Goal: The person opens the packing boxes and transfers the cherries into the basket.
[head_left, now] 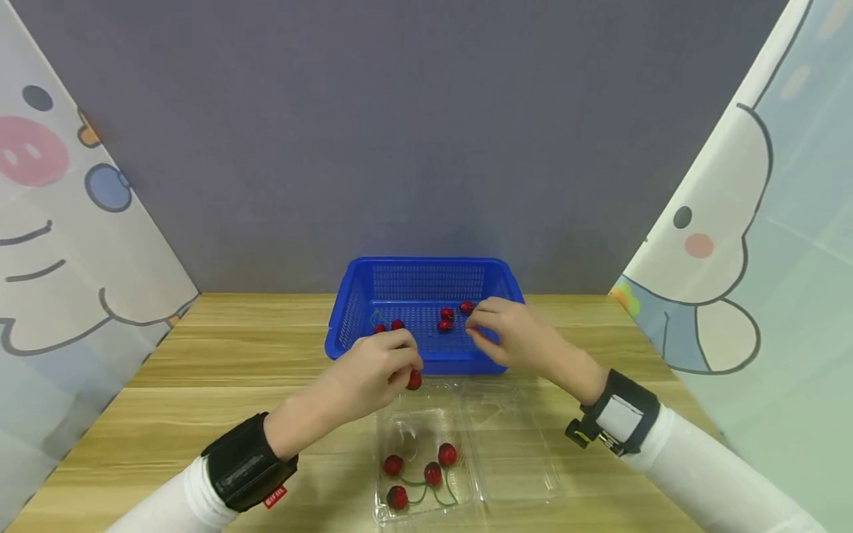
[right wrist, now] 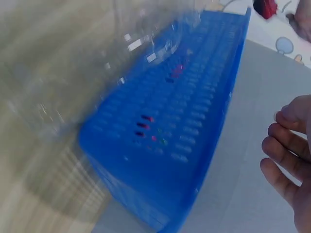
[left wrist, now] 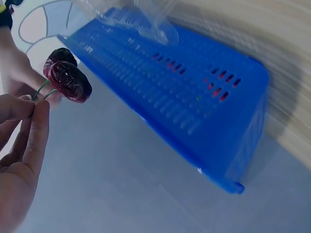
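My left hand pinches thin green stems between thumb and fingertips, just in front of the blue basket. Two dark red cherries hang from those stems in the left wrist view; the head view shows only one clearly, below the fingers. Over the basket's right side hovers my right hand, its fingers loosely bent. No cherry shows between those fingers in the right wrist view. Several cherries lie inside the basket, including one near the right fingertips.
A clear plastic clamshell box lies in front of the basket, its lid folded out to the right. Several stemmed cherries sit in its near half. Behind the wooden table rises a grey wall, with cartoon-printed panels at both sides.
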A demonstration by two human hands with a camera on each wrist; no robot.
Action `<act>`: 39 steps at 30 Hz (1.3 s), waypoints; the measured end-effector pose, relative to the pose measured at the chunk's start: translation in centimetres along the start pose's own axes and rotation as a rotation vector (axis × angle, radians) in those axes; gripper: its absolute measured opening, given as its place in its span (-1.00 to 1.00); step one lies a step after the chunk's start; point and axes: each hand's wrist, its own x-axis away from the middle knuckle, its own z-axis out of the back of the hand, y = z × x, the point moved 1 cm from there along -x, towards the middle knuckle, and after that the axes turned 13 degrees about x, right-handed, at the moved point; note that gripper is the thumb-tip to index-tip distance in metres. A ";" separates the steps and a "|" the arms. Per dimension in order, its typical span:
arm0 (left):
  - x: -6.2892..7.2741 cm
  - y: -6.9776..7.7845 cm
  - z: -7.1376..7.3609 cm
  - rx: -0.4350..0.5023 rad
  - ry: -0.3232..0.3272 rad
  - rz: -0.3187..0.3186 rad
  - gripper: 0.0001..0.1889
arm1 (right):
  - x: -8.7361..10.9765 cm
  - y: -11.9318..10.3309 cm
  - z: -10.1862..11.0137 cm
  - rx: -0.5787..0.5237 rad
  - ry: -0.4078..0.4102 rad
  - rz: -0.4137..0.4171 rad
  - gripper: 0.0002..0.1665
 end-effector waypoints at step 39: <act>-1.9 -6.6 2.8 -0.096 -0.018 0.118 -0.81 | 2.5 -8.3 -2.4 -0.240 -0.333 0.351 -0.89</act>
